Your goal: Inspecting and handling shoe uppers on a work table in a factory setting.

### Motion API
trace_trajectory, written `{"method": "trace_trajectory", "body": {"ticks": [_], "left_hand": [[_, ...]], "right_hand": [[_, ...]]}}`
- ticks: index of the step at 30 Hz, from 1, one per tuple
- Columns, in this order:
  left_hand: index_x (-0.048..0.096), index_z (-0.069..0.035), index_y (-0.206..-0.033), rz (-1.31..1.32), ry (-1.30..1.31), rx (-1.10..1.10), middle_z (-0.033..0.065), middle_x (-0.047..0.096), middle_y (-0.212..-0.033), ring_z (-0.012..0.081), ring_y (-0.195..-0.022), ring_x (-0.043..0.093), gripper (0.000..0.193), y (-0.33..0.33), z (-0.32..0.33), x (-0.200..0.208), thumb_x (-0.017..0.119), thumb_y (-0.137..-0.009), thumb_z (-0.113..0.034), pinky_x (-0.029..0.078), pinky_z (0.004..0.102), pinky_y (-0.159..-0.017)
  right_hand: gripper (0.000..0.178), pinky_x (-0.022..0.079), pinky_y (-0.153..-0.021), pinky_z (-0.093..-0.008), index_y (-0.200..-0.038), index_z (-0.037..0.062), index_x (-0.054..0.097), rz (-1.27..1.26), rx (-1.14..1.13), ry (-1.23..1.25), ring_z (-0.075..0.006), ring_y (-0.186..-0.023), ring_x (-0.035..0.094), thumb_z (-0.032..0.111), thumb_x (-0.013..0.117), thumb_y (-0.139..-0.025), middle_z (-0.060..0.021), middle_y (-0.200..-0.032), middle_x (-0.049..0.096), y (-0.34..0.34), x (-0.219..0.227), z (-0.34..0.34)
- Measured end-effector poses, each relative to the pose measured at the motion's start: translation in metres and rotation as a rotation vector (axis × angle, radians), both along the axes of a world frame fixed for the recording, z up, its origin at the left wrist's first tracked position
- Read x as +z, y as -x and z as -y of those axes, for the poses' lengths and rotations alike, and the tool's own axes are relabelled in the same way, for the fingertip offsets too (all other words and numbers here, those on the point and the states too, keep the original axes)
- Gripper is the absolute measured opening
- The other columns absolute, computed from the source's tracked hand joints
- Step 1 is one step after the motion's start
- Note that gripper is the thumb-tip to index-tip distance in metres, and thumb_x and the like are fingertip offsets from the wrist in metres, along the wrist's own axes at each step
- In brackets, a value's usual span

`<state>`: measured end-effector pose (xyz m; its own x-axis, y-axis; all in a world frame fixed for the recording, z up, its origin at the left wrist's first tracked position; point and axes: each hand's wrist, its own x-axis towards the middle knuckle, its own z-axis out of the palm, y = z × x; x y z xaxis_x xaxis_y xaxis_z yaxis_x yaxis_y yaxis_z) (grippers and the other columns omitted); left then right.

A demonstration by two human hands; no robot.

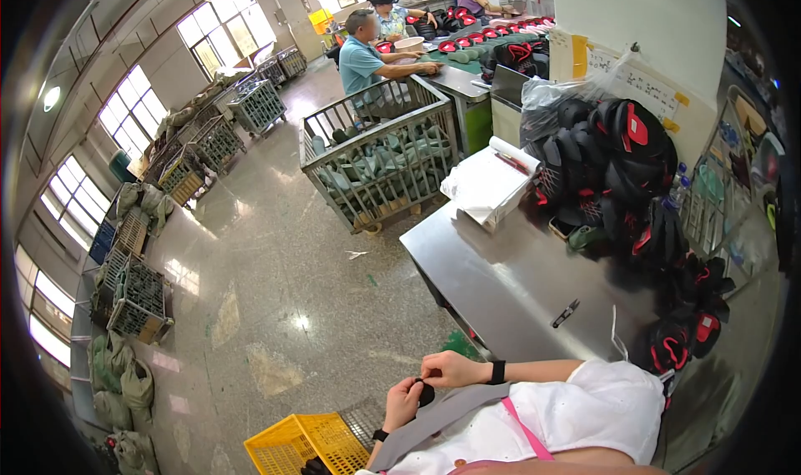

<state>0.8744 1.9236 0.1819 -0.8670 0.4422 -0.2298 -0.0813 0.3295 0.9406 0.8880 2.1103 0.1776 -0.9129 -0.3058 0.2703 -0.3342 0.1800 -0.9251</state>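
Head view: the metal bench (492, 279) is the landmark here. Just off its near left edge, in front of the person's body, the left hand (404, 407) and right hand (451, 369) meet. Both have their fingers drawn in around a small black piece (426, 392), the left hand pinching it from one side and the right hand's fingertips close against its upper edge; what it is cannot be made out, since the fingers cover part of it. Each wrist wears a black band.

Below the bench's near left corner, past the left hand, stands a yellow plastic crate (334, 443) with something black inside. On the bench's bare top, toward the near side, lies a pair of small dark snips (566, 313), and to the right of them a thin white cord (617, 335). A large heap of black and red shoes (638, 175) fills the bench's right side, a clear plastic bag (542, 101) behind it. At the bench's far left corner is a white box (482, 193) with a red pen-like item (511, 163) on top.

Beyond that corner, a barred metal cart (380, 108) holds grey-green footwear pieces (375, 160). Farther off, behind the cart, a co-worker in a blue shirt (360, 62) reaches over another work surface.
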Motion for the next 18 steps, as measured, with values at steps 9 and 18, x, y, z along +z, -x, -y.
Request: {"method": "trace_trajectory", "body": {"ticks": [9,18], "left_hand": [[0.06,0.002,-0.079,0.002,0.09,-0.051,0.0075,0.055,-0.06,0.0106,-0.056,0.049,0.019,0.0,-0.001,-0.001,0.055,-0.084,-0.017,0.041,0.0274,-0.054],[0.061,0.003,-0.084,0.074,0.034,-0.068,0.0007,0.059,-0.068,0.0067,-0.062,0.05,0.022,0.001,0.001,0.006,0.052,-0.088,-0.016,0.04,0.0236,-0.056]], "right_hand": [[0.018,0.048,-0.06,-0.0304,-0.087,-0.0009,0.061,0.153,0.009,-0.092,-0.0205,-0.063,0.061,0.012,0.063,-0.076,-0.0128,-0.073,0.064,0.003,-0.011,-0.002],[0.011,0.045,-0.058,-0.0358,-0.077,0.0019,0.057,0.017,0.029,-0.117,-0.0269,-0.065,0.058,0.012,0.061,-0.073,-0.0122,-0.071,0.058,0.004,0.0,0.002]]}}
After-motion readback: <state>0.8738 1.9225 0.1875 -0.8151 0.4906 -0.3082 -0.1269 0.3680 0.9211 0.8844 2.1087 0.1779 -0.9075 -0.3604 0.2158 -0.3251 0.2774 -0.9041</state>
